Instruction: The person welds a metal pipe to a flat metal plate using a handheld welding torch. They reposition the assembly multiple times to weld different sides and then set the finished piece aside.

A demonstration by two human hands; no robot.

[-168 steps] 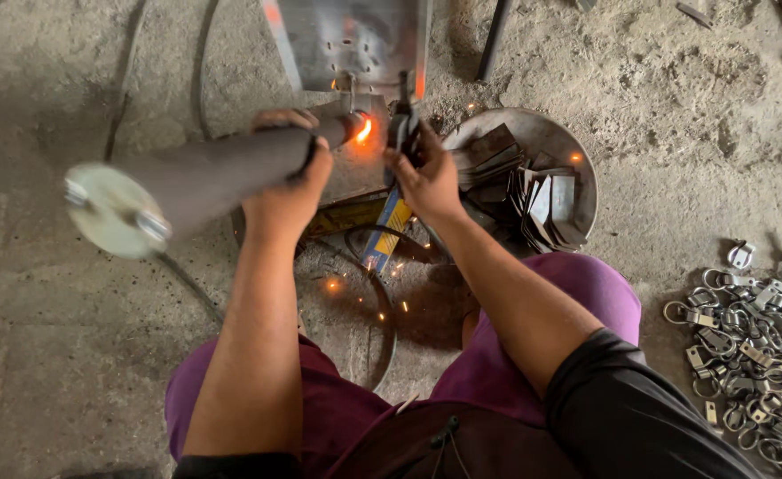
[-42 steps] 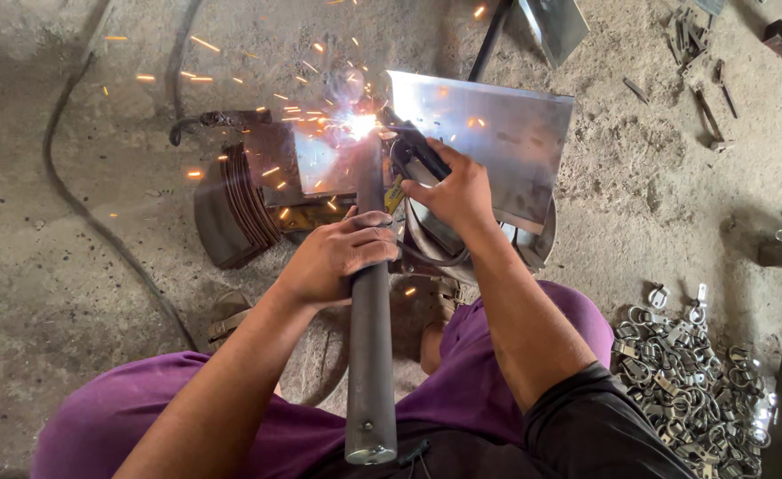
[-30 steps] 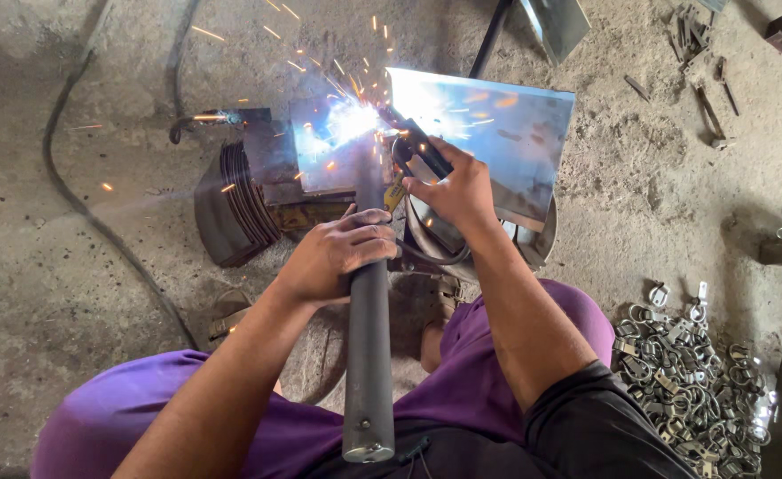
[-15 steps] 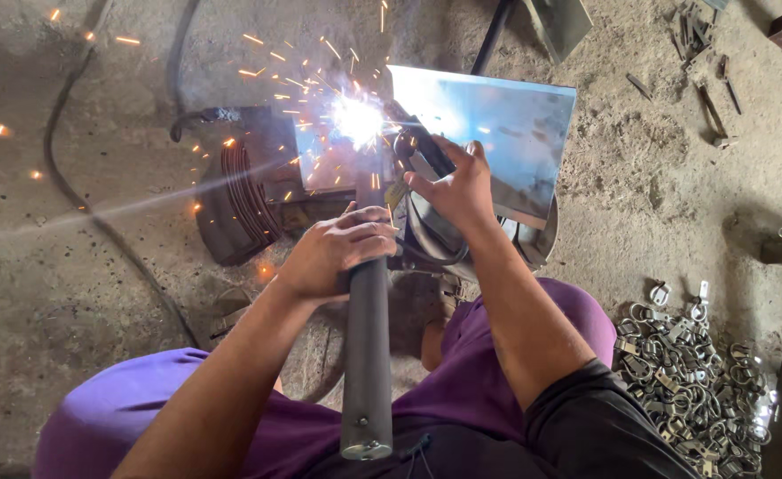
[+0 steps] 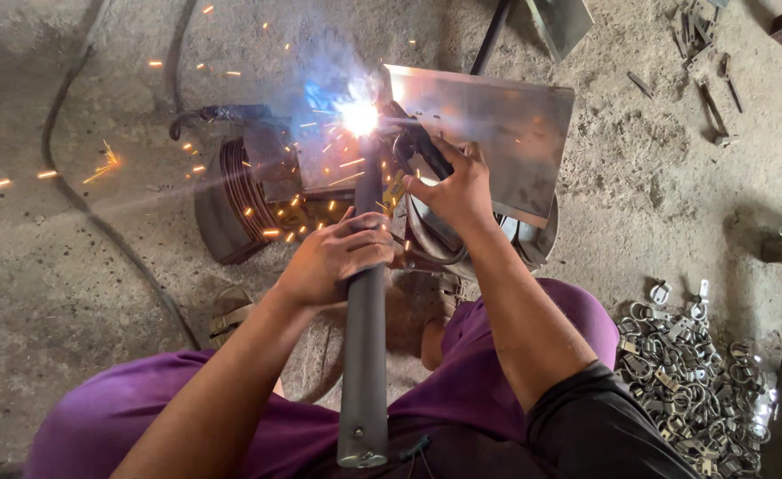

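My left hand (image 5: 337, 257) grips a long dark metal pipe (image 5: 364, 355) that runs from my lap up to a bright welding arc (image 5: 358, 116) at its far end. Sparks fly left from the arc. My right hand (image 5: 451, 186) holds a black welding electrode holder (image 5: 416, 146) with its tip at the arc. A flat steel plate (image 5: 497, 133) stands just behind the weld, under my right hand.
A dark ribbed round part (image 5: 227, 200) lies left of the weld, with a black cable (image 5: 107, 226) curving over the concrete floor. A pile of small metal rings (image 5: 697, 364) sits at the right. Scrap pieces (image 5: 706, 71) lie at the upper right.
The arc burns on at the pipe's end and the spray of sparks keeps shifting. Both hands hold almost the same place as a second ago; 5.6 s ago the pipe lay sideways.
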